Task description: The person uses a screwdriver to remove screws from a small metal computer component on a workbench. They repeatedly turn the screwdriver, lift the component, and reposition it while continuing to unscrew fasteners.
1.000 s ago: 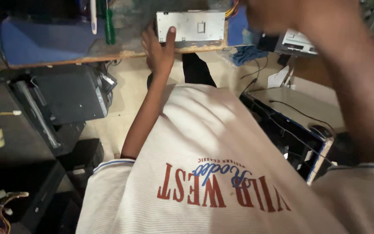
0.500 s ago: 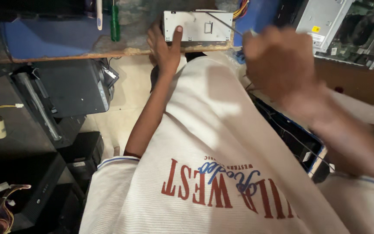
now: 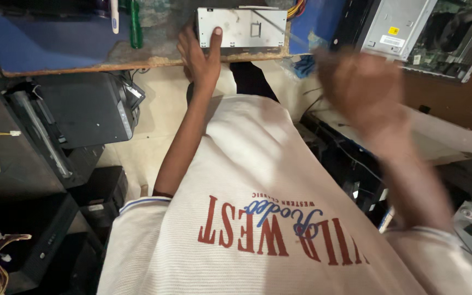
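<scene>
You're pinning the metal box at the bench edge, left hand fingers spread flat; right hand blurring, grip can't tell. Box might be slipping off.

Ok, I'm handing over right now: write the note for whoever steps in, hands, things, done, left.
Left hand: flat on the grey metal box at the workbench edge, thumb on its face, steadying it.
Right hand: raised in the air, blurred; whether it holds anything cannot be told.
Green-handled screwdriver lies on the bench, left of the box.
Done: box set on the bench, cover on.
Left: nothing opened so far.
</scene>
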The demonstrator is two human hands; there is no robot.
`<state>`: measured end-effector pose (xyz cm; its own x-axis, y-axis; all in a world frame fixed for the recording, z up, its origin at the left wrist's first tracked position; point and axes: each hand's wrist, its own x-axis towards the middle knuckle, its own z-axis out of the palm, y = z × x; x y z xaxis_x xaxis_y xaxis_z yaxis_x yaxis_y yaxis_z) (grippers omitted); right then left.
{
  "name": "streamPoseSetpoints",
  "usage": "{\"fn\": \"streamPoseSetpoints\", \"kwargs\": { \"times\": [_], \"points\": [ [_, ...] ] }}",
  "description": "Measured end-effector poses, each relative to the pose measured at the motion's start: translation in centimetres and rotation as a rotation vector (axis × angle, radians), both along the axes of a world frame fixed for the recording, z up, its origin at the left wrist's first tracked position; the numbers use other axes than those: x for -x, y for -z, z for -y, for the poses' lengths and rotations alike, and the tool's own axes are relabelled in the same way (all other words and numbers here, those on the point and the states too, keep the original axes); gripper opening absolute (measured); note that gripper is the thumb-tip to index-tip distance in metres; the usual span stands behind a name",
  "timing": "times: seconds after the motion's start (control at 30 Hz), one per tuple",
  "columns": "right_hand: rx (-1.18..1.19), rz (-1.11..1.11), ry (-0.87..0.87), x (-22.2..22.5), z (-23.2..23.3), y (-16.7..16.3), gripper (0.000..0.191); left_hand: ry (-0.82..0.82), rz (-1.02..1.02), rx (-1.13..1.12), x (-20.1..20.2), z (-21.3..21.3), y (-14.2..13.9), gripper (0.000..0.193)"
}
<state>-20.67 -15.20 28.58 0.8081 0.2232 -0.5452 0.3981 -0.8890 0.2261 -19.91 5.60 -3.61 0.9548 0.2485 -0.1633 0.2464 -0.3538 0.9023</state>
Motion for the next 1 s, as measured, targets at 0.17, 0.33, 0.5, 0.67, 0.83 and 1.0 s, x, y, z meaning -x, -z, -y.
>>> {"fn": "streamPoseSetpoints", "kwargs": {
  "times": [0.17,0.33,0.5,0.67,0.83,1.0],
  "points": [
    [-0.127,-0.081,-0.094,-8.3,7.2,1.1,0.032,-0.006,0.015,-0.028,-0.3,0.1,0.2,0.070],
    [-0.279,-0.091,-0.256,-11.6,12.6,4.2,0.035,-0.008,0.062,-0.029,-0.2,0.5,0.5,0.069],
    [-0.180,0.146,-0.618,-9.6,15.9,7.5,0.035,0.034,0.075,0.011,0.2,0.3,0.0,0.068],
    [-0.501,-0.092,-0.314,-11.5,18.1,10.8,0.016,0.016,0.117,-0.015,0.3,0.2,-0.3,0.059],
    [-0.467,-0.419,-0.005,-16.4,19.5,12.2,0.021,0.012,0.153,0.018,0.3,0.1,-0.6,0.053],
    [-0.381,-0.160,-0.506,-16.0,16.7,10.0,0.019,0.034,0.091,0.012,0.1,-0.4,-1.0,0.049]
  ]
}}
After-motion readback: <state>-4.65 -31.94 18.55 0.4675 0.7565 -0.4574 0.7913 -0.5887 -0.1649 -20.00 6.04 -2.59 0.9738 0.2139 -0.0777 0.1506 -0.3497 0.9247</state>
